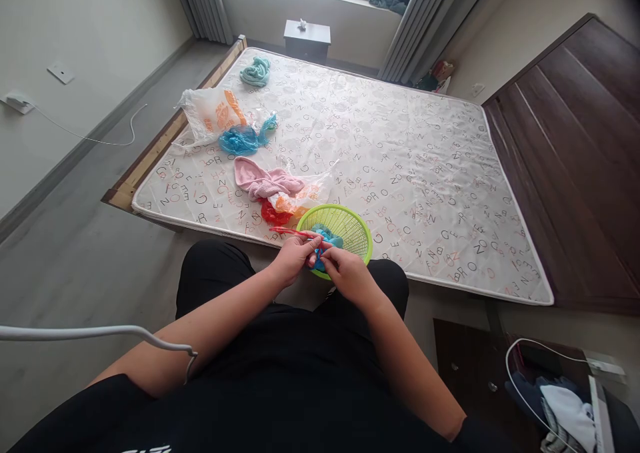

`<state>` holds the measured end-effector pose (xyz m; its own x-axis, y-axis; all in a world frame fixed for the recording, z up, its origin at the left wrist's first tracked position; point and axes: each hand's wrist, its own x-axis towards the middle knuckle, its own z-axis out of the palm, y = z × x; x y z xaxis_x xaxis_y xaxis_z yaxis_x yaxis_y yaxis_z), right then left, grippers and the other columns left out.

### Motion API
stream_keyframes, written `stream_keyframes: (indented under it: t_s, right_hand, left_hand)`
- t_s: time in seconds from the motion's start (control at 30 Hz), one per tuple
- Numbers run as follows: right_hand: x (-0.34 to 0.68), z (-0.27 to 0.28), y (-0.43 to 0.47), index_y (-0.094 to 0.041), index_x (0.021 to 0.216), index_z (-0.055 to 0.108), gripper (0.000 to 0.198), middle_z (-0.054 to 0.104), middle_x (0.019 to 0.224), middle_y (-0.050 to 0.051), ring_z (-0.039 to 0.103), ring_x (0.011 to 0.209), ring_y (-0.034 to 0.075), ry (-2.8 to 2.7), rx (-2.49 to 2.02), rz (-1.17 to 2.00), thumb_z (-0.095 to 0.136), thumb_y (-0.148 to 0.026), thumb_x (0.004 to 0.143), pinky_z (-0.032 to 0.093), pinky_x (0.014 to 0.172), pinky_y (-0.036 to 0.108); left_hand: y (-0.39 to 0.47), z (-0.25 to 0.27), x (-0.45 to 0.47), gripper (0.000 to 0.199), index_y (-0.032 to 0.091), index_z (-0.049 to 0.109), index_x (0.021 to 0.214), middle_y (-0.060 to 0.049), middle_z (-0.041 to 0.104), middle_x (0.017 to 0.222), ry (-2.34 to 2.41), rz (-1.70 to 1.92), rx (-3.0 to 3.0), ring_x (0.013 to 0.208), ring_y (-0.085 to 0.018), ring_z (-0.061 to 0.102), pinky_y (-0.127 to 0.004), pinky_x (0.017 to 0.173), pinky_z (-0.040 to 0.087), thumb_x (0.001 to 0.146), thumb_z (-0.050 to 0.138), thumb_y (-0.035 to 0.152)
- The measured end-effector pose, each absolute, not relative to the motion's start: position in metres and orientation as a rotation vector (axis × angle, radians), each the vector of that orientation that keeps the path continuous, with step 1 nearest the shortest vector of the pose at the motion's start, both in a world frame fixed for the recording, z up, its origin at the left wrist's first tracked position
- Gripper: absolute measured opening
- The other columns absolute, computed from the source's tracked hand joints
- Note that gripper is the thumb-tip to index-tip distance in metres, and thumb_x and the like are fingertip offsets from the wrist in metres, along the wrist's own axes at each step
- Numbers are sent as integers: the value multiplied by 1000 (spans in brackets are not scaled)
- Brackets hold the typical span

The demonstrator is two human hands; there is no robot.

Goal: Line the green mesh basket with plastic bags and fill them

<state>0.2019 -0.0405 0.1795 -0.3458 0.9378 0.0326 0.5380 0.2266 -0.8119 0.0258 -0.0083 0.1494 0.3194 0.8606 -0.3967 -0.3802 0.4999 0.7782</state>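
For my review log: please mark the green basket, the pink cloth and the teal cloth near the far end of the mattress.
green basket (356, 230), head view, on its mesh wall at the right.
pink cloth (263, 181), head view, on its bunched middle.
teal cloth (255, 71), head view, on its centre.

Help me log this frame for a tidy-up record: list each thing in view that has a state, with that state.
left hand: closed, pinching a red strip
right hand: closed on blue fabric
green basket: upright, at the mattress edge, blue fabric inside
pink cloth: crumpled, lying on the mattress
white and orange bag: slumped, mouth state unclear
teal cloth: bunched, near the far corner
curtains: drawn aside
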Motion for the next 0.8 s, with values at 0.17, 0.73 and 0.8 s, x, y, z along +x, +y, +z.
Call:
stream_keyframes:
  t_s: [0.17,0.73,0.8]
  right_hand:
    - [210,189,-38,-25,103,68,18,69,106,11,63,105,28,-1902,-1219,775,56,-38,99,50,98,48]
    - [201,145,-18,-22,107,76,42,78,95,4,73,90,21,-921,-1321,1728,76,-57,84,58,88,36]
    - [199,146,-18,-22,109,78,43,80,99,4,73,95,22,-899,-1319,1789,78,-55,82,58,91,36]
  left_hand:
    - [-6,152,17,49,11,70,90,-2,72,79,814,720,546,51,-4,55,-17,49,44,68,97,46]
    - [-8,143,1,17,23,84,101,-11,80,104,1043,914,1612,95,-24,75,-38,92,60,95,72,34]
    - [-12,142,0,18,25,84,105,-11,80,113,1009,961,1674,103,-24,75,-40,99,59,97,69,30]
